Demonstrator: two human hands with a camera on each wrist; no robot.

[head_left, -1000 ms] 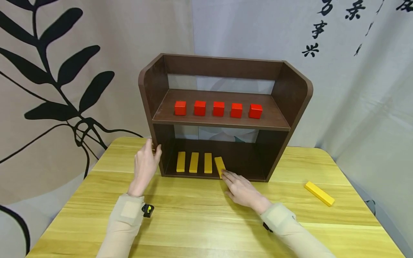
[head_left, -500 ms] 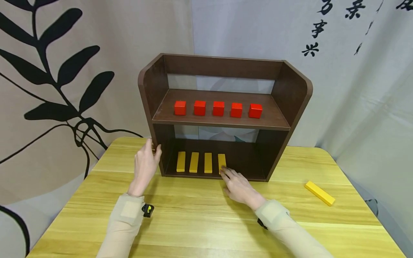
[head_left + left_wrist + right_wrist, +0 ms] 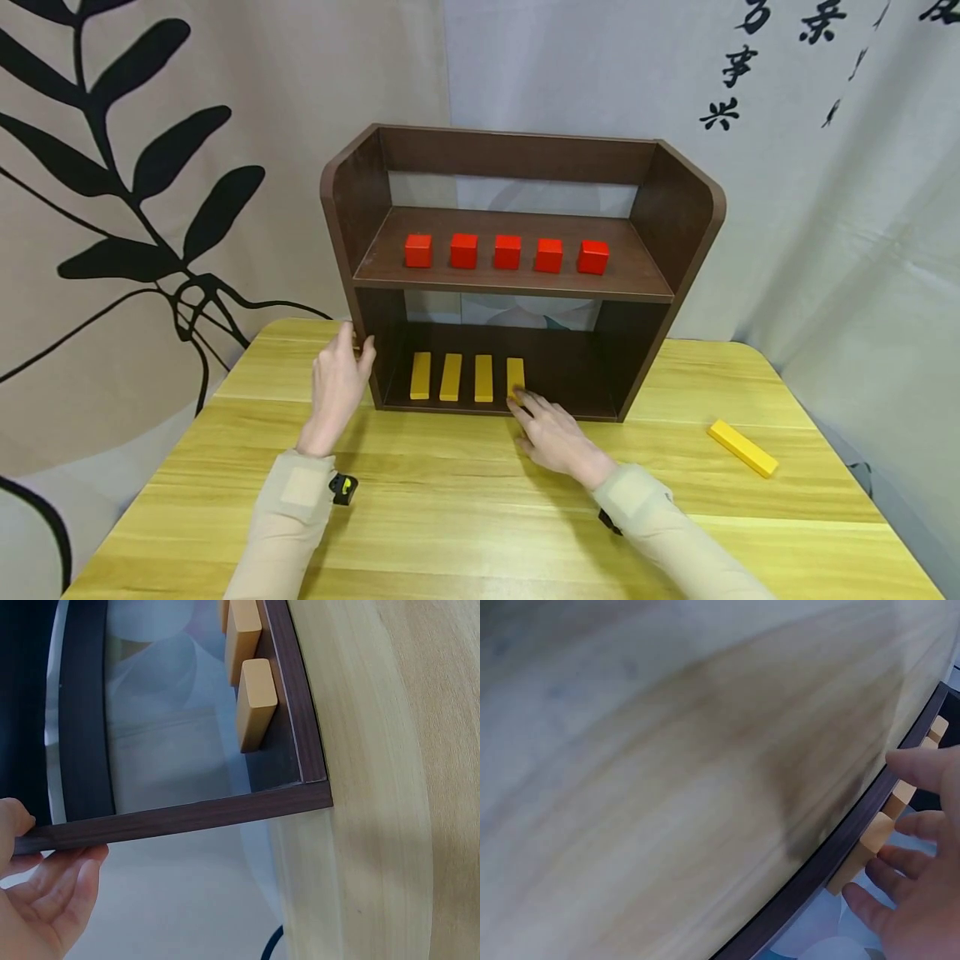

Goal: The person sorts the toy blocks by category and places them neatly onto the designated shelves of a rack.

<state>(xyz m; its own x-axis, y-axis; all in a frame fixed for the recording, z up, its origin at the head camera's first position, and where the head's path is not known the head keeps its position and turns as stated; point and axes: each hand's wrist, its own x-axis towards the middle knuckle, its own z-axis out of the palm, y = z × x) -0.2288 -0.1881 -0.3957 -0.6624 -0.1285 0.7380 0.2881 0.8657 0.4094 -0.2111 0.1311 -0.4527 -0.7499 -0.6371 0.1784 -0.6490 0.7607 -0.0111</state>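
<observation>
A dark brown two-tier shelf (image 3: 517,156) stands on the wooden table. My left hand (image 3: 339,387) grips its left side panel (image 3: 187,819), thumb inside and fingers outside in the left wrist view. Several yellow blocks stand in a row on the lower tier. At the front of the rightmost block (image 3: 515,371), my right hand (image 3: 558,437) touches it with its fingertips. In the right wrist view the fingers of the right hand (image 3: 922,862) are spread beside that block (image 3: 859,855), and the thumb is apart from it.
Several red cubes (image 3: 507,252) are spaced along the upper tier. One more yellow block (image 3: 742,448) lies on the table (image 3: 480,517), right of the shelf. Curtains with a leaf print and writing hang behind and at both sides.
The rightmost yellow block has turned from slanted to upright, in line with the others, as my right hand nudged it. Over the last half second little moves. My left hand keeps its place.
</observation>
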